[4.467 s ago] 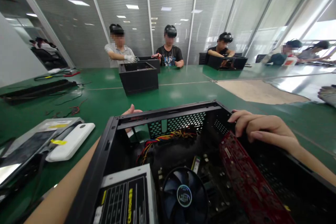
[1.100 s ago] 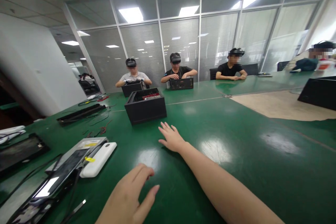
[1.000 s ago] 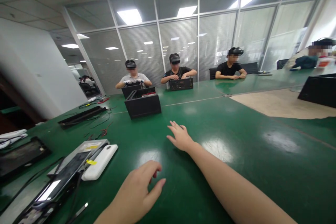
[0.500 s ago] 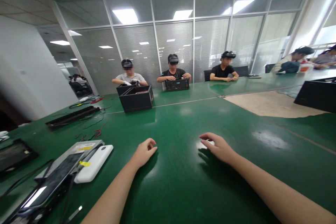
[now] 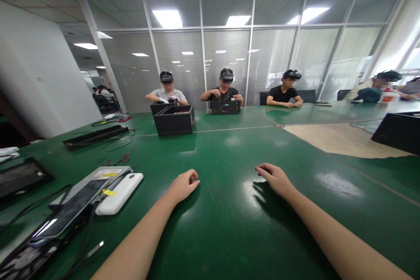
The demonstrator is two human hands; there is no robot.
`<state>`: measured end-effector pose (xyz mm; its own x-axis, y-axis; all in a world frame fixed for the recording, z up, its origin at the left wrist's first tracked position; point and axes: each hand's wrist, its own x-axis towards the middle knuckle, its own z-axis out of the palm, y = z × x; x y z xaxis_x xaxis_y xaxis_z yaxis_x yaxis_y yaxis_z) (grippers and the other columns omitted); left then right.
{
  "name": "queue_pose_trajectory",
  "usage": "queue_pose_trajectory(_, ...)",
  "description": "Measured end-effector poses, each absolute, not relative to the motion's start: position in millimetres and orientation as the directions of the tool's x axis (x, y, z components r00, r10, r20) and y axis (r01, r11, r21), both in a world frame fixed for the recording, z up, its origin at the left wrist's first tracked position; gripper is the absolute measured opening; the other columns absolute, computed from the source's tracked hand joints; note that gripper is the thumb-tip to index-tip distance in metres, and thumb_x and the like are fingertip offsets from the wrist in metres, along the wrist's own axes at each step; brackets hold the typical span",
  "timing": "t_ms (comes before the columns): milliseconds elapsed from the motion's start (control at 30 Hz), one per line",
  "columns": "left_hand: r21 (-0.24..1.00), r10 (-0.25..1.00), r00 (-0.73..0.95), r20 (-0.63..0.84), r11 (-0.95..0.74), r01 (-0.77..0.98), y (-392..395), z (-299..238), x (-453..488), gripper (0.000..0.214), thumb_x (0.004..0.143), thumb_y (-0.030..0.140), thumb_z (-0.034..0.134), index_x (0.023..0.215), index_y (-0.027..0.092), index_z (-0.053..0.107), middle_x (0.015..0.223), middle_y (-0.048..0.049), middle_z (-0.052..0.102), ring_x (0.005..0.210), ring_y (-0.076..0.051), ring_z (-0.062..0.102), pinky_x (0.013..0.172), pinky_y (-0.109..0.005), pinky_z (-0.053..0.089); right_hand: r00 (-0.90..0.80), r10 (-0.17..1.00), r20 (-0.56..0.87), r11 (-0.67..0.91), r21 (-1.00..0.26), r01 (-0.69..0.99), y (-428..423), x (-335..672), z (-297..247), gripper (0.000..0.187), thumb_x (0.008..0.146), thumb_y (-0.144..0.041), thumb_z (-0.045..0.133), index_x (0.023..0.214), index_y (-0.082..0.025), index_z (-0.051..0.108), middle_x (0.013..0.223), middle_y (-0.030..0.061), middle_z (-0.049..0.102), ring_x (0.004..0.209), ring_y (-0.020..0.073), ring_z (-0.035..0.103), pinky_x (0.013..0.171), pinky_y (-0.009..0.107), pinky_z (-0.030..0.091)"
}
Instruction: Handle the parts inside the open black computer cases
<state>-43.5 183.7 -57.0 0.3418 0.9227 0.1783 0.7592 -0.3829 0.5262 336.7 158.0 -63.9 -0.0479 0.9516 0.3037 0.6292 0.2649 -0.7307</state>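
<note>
Both my forearms lie stretched out over the green table [image 5: 229, 227]. My left hand [image 5: 183, 185] rests on the tabletop with its fingers curled in loosely and nothing in them. My right hand [image 5: 274, 178] hovers just over the surface, fingers bent downward, also holding nothing. A black computer case [image 5: 173, 120] stands far ahead across the table, well out of reach of both hands.
A white device [image 5: 119, 193], a flat grey drive [image 5: 95, 179] and dark panels [image 5: 39, 232] with cables lie at the left. Three people sit at the far side with black cases. Another black case [image 5: 397, 132] stands at the right edge.
The open computer case in front of me 4.5 s ago is gone from view. My right hand pulled back from its far reach, and both hands curled and settled side by side.
</note>
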Motion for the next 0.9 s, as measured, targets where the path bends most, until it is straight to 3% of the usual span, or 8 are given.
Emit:
queue_pose_trajectory(400, 0.433, 0.911, 0.372, 0.176, -0.411, 0.802, 189.0, -63.2, -44.4, 0.02, 0.081, 0.037, 0.053, 0.085, 0.02, 0.061, 0.076, -0.0018, 0.06, 0.067, -0.014, 0.052, 0.058, -0.023, 0.031, -0.113, 0.961, 0.251, 0.261, -0.7, 0.665, 159.7, 333.2, -66.3, 0.038, 0.084, -0.048, 0.048, 0.089, -0.016, 0.068, 0.081, 0.0065, 0.068, 0.076, 0.0212, 0.061, 0.072, 0.033, 0.044)
queue_pose_trajectory(900, 0.437, 0.924, 0.351, 0.151, -0.381, 0.814, 185.9, -57.4, -41.9, 0.02, 0.081, 0.038, 0.053, 0.086, 0.02, 0.061, 0.076, -0.0012, 0.061, 0.067, -0.014, 0.052, 0.057, -0.024, 0.03, -0.103, 0.96, 0.259, 0.257, -0.683, 0.684, 158.3, 330.2, -66.3, 0.033, 0.084, -0.043, 0.049, 0.087, -0.017, 0.068, 0.081, 0.006, 0.069, 0.076, 0.0208, 0.062, 0.07, 0.032, 0.044)
